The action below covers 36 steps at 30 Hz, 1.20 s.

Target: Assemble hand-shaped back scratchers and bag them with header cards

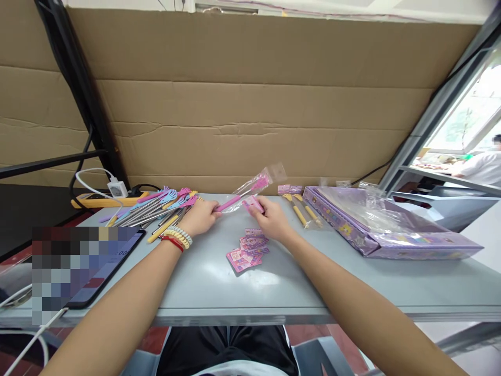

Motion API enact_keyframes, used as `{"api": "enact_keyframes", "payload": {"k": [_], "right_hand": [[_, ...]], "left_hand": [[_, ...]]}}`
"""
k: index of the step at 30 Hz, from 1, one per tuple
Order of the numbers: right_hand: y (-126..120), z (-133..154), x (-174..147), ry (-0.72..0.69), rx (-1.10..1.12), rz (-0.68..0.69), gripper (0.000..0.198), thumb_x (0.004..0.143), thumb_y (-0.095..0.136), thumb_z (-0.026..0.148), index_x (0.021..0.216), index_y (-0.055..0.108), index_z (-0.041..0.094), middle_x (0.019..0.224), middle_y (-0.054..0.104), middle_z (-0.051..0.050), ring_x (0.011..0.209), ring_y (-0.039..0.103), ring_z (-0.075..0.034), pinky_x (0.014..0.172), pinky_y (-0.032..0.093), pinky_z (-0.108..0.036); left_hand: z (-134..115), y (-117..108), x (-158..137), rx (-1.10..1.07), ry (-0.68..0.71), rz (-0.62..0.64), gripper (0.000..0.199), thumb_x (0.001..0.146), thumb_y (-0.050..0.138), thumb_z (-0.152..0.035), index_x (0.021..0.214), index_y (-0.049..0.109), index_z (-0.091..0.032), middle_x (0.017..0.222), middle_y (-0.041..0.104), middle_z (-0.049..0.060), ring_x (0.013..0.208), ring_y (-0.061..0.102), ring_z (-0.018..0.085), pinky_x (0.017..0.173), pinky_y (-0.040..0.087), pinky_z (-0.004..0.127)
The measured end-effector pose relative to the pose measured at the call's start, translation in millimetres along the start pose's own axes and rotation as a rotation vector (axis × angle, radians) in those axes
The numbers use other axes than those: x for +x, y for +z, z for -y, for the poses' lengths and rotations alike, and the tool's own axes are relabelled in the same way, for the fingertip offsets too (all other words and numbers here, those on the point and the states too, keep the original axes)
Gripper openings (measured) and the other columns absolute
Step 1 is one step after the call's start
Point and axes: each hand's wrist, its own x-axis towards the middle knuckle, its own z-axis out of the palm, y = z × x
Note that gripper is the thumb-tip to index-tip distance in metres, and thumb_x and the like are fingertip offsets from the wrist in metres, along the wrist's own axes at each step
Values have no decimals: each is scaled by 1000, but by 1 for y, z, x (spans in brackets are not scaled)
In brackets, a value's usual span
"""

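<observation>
My left hand (202,216) is closed on the handle end of a pink back scratcher (230,202), whose hand-shaped head lies inside a clear plastic bag (274,172). Between the fingers of my right hand (272,219) is a small pink printed card (253,203), close against the bag. Below my hands, several pink printed cards (245,259) lie loosely overlapped on the grey table (203,287). Beside my left hand is a pile of back scratchers (156,206) with metal rods and pink, blue, yellow and purple ends.
Right of my hands lie two yellow back scratchers (299,211) with a pink card (289,189) behind. A purple box (376,245) holds clear plastic bags (360,206). A tablet (113,271), white charger (117,187) and cables are at left. Cardboard (250,104) walls the back.
</observation>
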Motion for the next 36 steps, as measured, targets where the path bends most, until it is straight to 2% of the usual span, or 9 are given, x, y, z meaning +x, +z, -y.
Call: {"api": "enact_keyframes", "payload": {"k": [5,8,12,16,19,22,26,32,36], "right_hand": [[-21,-21,9,99,-186,-270,19,77,51,34,66,42,22,56,49,2,52,43,-13,53,33,-25],[-24,-31,13,20,-296,-396,27,77,52,33,58,36,23,60,51,-1,59,47,-15,58,37,-28],[-26,-42,15,-97,-385,-542,21,77,53,29,61,42,22,88,59,-10,87,56,-22,75,44,-34],[-30,-47,16,-61,-422,-548,19,79,52,29,63,44,22,107,58,-17,104,54,-28,83,43,-40],[-35,-50,16,-4,-440,-498,18,80,51,27,64,42,23,108,60,-16,105,55,-27,82,43,-38],[-40,-50,18,63,-448,-451,19,80,48,27,64,38,23,88,64,-10,84,59,-22,73,42,-33],[-45,-48,19,195,-434,-474,20,77,48,25,63,34,24,61,57,-1,55,48,-16,60,36,-28],[-58,-48,21,256,-234,-576,14,72,57,26,70,44,22,66,62,-2,62,56,-16,63,41,-28],[-66,-52,24,294,1,-567,19,65,64,24,78,51,20,70,65,-2,61,60,-17,64,45,-31]], "left_hand": [[-1,0,-2,104,5,44,21,81,45,-27,84,63,-17,82,68,10,75,60,24,64,39,32],[0,1,-2,119,11,45,21,82,45,-27,85,63,-18,82,68,10,76,60,24,64,40,32],[0,1,-1,153,14,53,22,82,44,-28,85,64,-17,80,68,9,75,60,24,64,40,32],[-1,0,-3,161,31,72,25,82,43,-28,88,65,-17,80,69,10,74,60,24,63,40,32],[-3,-1,-4,145,47,87,28,82,43,-28,91,66,-16,81,69,11,74,61,25,63,40,32],[-4,-2,-5,132,60,103,28,81,44,-28,92,67,-16,81,70,11,73,61,25,63,40,32],[-4,-2,-5,119,60,99,28,80,45,-27,91,69,-17,77,69,11,69,60,25,62,40,31],[5,-4,-1,118,58,61,25,78,46,-29,82,68,-16,78,69,11,72,60,24,64,39,32],[9,-11,-1,-7,5,122,23,73,51,-35,73,65,-17,70,66,6,66,57,21,60,38,30]]}}
